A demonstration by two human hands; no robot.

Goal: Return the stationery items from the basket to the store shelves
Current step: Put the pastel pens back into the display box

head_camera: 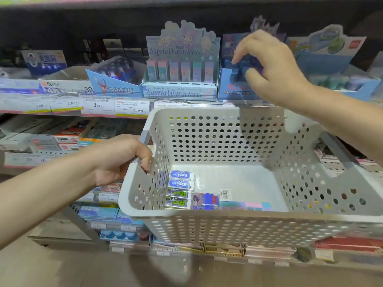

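Right hand [269, 67], upper right of frame, pinches a small blue item [243, 72] between thumb and curled fingers, over the blue display box [230, 88] on the shelf. Item is motion-blurred; likely a boxed eraser or similar, cannot confirm. Whether it already rests in the box or hangs just above it: cannot tell.

Left hand [122, 160], centre left, fingers curled round the grey handle on the left rim of the white perforated basket [207, 137], holding it up in front of the shelves.

Basket contents, lower centre of frame, against the near wall:
- two blue-sleeved erasers [181, 180], side by side, touching
- two grey-green sleeved erasers [179, 198] just below them
- purple and red printed pack [206, 200] to their right
- pastel striped pack [245, 205] further right, with a barcode tag [225, 193] above it

Handling judgement: all items look small, light and rigid enough for a two-finger pinch. Sleeved erasers: take across the long sides; paper sleeve may slide off if pulled by one end. Flat packs lie flush with the floor of the basket; probably need a fingertip under one edge first. Not fragile; main risk is misplacing into the wrong display box, e.g. the Sanrio display [180, 79] at upper centre.
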